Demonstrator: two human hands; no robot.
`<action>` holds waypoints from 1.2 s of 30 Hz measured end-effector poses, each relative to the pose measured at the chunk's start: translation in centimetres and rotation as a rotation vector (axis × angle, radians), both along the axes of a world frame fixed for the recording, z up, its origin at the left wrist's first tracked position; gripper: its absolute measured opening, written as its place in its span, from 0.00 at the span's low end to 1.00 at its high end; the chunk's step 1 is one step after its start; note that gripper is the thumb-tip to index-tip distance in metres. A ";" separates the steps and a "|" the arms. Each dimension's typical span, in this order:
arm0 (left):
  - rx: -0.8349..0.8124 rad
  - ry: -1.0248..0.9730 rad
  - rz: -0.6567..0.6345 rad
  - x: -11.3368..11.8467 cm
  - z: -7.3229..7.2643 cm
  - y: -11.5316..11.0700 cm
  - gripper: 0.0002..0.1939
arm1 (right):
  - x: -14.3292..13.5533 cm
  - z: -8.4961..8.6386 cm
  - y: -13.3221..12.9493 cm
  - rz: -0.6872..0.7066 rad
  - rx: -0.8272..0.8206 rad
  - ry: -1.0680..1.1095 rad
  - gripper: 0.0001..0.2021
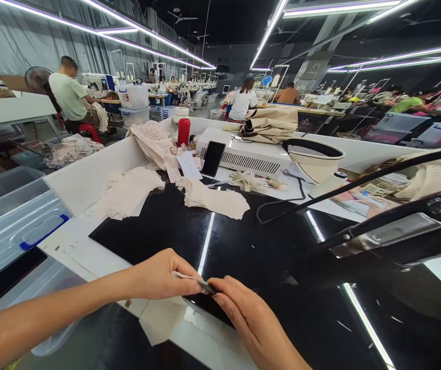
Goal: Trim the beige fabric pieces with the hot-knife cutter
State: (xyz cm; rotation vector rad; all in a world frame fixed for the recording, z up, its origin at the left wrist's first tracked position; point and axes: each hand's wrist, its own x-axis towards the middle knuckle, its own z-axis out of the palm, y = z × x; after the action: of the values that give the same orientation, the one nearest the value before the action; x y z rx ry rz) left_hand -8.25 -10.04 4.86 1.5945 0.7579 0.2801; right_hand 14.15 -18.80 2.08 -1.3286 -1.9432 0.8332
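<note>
My left hand [166, 275] is closed in a pinch near the table's front edge, gripping a thin pale strip [184, 276]. A cream fabric piece [162, 321] hangs below that hand over the table edge; whether it joins the strip is hidden. My right hand [247, 316] meets the left, its fingers and thumb closed on a small dark grey flat piece [207, 287] whose kind I cannot make out. Beyond the hands, stacks of cut cream fabric lie on the black tabletop, one stack [216, 198] in the middle and another stack [130, 190] at left.
A black machine arm [382, 241] reaches in from the right. At the back stand a phone [213, 158], a red bottle [183, 132], a white vented box [243, 151] and a cream round container [313, 159]. Clear plastic bins [8, 221] sit at left; several people work beyond.
</note>
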 end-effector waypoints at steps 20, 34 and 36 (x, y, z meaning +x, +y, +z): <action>-0.054 0.026 -0.012 0.2 -0.7 -0.2 0.16 | -0.5 -0.3 0.1 0.034 0.020 -0.035 0.14; -0.082 0.013 -0.093 -0.4 -0.5 0.4 0.17 | -0.1 -0.7 0.5 0.007 0.040 -0.011 0.16; -0.057 -0.001 -0.089 -0.5 -0.2 0.5 0.17 | 0.0 -0.5 0.5 0.000 0.030 -0.010 0.15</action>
State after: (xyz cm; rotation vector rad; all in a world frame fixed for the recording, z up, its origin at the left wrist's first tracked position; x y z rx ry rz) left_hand -8.77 -9.51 4.65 1.5688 0.6861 0.1931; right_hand 14.12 -18.34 1.54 -1.3170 -1.9563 0.7955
